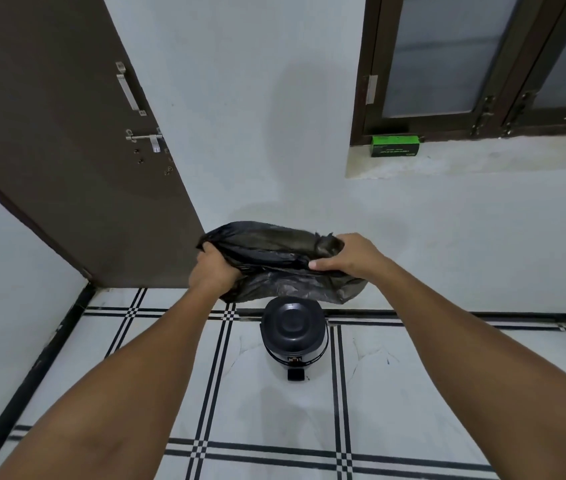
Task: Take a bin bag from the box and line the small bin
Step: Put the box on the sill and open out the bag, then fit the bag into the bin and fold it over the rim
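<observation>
Both forearms out front, left hand (213,271) and right hand (347,256) gripping the black bin bag (274,261) above the closed bin (294,336). Looks like opening the bag; lid needs lifting next.

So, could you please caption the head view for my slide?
Both hands, left and right, hold a black bin bag above the closed small bin.

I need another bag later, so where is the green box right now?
In the head view the green box is upper right, on the window ledge at its left end, against the window frame, well above the bin.
</observation>
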